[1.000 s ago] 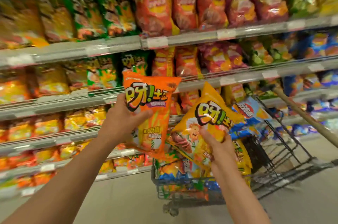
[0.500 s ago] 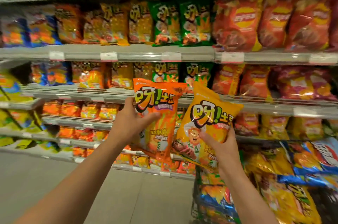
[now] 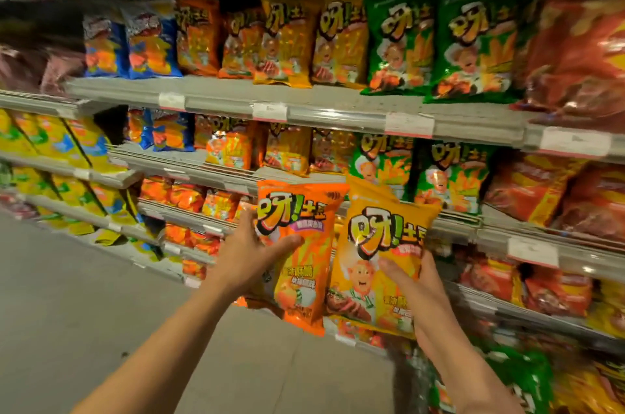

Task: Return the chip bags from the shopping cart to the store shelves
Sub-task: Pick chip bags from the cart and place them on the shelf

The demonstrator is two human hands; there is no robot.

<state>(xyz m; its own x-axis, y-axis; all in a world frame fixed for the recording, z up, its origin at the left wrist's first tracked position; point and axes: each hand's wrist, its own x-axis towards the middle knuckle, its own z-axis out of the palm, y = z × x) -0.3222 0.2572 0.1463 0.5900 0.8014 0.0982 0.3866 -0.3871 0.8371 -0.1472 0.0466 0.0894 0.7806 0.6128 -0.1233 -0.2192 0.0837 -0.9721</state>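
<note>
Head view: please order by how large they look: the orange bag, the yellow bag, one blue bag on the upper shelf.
1-2. Yellow bag and orange bag: alike, unranked.
3. Blue bag: smallest, though farther away, so unsure.

The shelves [image 3: 304,111] stand packed edge to edge with chip bags [image 3: 399,41], leaving no slot between them. Open air lies before the shelf fronts, above the bare floor [image 3: 84,295] at left. Low at right, blurred bags [image 3: 527,376], perhaps in the cart, crowd the way.
</note>
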